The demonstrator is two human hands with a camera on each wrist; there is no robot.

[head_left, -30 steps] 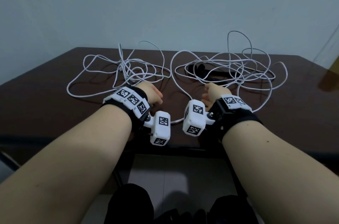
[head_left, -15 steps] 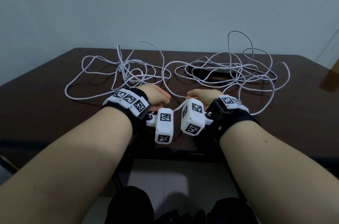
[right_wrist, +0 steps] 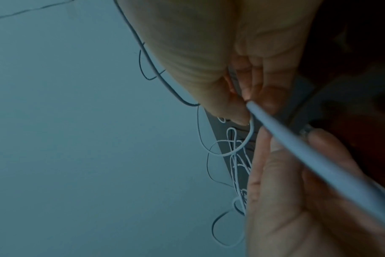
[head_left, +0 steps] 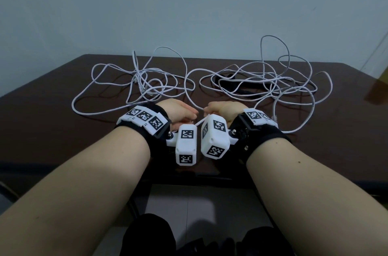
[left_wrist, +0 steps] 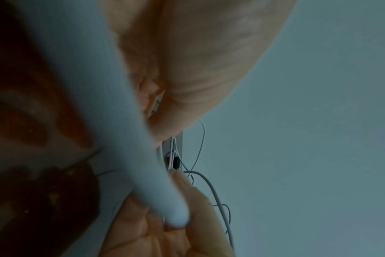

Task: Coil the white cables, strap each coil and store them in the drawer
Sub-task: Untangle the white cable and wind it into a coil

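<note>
**Two-handed handling of a cable, seen from the head and both wrists.** The person's left hand point(head_left: 178, 111) and right hand point(head_left: 223, 109) sit close together over the near middle of a dark brown table point(head_left: 52, 130), knuckles up and fingers curled under. Both grip the same white cable point(head_left: 200, 122). A short stretch of it runs between the hands, just above the two white wrist cameras point(head_left: 186, 144).

- **Left wrist view:** the cable point(left_wrist: 117, 121) passes blurred and very close to the lens, between the thumb above and the curled fingers point(left_wrist: 187, 200) below. The hand is closed round it.
- **Right wrist view:** the cable point(right_wrist: 297, 141) comes out taut from a pinch between the thumb and the fingers point(right_wrist: 286, 191). This hand is also clamped on it.

The rest of the cable lies loose on the table beyond the hands, in two tangles — one at far left, one at far right. Several of its loops stand up off the surface. A black strap point(head_left: 231, 85) lies under the right tangle. Marker-printed bands point(head_left: 144, 118) circle both wrists, and a pale blue-grey wall point(head_left: 189, 4) rises behind the far edge of the table.
</note>
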